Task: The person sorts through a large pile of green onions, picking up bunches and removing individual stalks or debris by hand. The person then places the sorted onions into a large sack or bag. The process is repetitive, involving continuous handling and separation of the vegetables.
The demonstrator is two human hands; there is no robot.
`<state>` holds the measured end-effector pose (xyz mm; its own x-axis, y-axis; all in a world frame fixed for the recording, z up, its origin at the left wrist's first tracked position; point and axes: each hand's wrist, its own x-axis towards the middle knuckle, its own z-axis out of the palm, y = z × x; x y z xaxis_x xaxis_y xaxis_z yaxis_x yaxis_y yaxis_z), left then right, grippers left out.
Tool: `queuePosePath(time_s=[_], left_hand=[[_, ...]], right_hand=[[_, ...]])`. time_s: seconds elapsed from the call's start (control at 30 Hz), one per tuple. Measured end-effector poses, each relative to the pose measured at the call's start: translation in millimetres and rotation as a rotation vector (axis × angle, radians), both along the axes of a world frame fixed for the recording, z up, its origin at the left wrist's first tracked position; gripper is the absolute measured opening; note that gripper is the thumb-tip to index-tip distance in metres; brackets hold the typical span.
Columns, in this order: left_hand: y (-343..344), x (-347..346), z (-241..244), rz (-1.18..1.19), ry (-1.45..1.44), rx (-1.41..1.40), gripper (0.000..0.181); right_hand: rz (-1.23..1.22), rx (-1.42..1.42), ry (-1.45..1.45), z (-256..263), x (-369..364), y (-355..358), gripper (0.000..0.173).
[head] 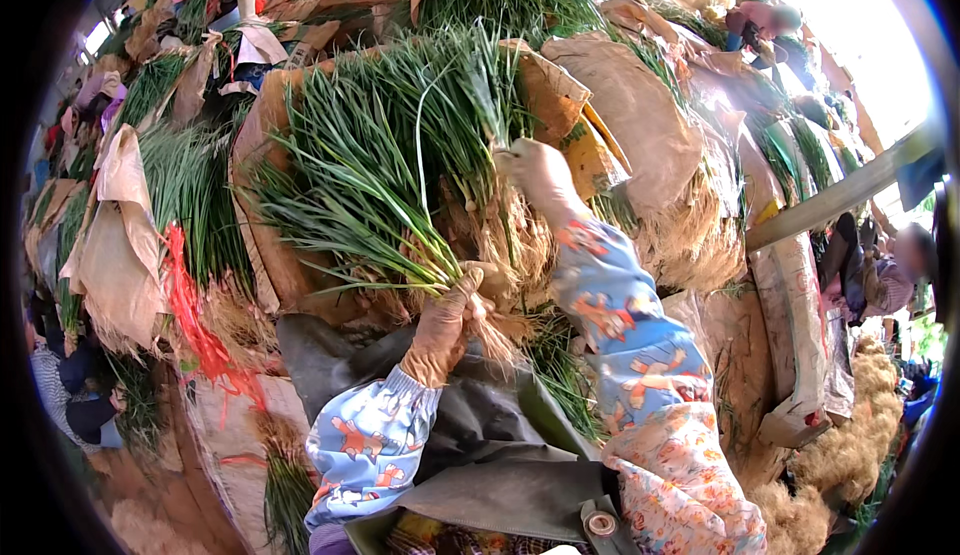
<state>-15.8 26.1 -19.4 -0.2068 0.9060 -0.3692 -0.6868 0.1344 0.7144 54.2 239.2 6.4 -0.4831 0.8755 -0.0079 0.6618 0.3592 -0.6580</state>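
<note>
My left hand (pixel 444 330), in a soiled brownish glove, is closed around a bunch of green onions (pixel 409 232) just above the roots. The leaves fan out to the upper left, and pale bulbs with stringy roots (pixel 491 337) hang below the fist. Farther forward, my right hand (pixel 536 172) is slightly blurred. It grips the base of a few green onion stalks (pixel 487 97) at the right side of a large heap of green onions (pixel 367 104); its fingertips are partly hidden. Tan roots (pixel 525 247) of the heap hang toward me.
A dark waterproof apron (pixel 487 472) covers my lap. Red plastic strips (pixel 187 307) hang at the left. Tan woven sacking (pixel 630 97) covers another pile at the right, near a slanting beam (pixel 832 187). Several people work around, including one person (pixel 896 262) at the far right.
</note>
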Motion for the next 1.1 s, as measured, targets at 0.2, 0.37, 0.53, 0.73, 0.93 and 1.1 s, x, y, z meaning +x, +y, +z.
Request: queuePosePath(time_s=[0.2, 0.37, 0.53, 0.73, 0.93, 1.1], left_hand=[[1.3, 4.2, -11.1, 0.006, 0.123, -0.038, 0.027], [8.0, 3.6, -9.1, -0.016, -0.072, 0.046, 0.026], [0.3, 1.1, -23.2, 0.022, -0.131, -0.084, 0.02], [-8.4, 0.2, -15.4, -0.012, -0.093, 0.31, 0.018], [-6.4, -7.7, -6.0, -0.057, -0.651, 0.364, 0.02], [-4.3, -5.2, -7.4, -0.135, -0.782, 0.453, 0.021]], right_hand=[[-0.065, -0.903, 0.685, -6.7, 29.0, -90.6, 0.025], [-0.004, -1.098, 0.766, -27.7, 27.0, -82.8, 0.026], [0.068, 0.096, 0.094, -31.6, 20.0, -104.2, 0.015], [-0.271, 0.288, -0.221, -58.9, 53.7, -61.4, 0.007], [0.655, 0.016, -0.186, -51.7, 103.4, -69.2, 0.024], [0.277, -0.92, 0.785, -28.1, 49.2, -85.5, 0.028]])
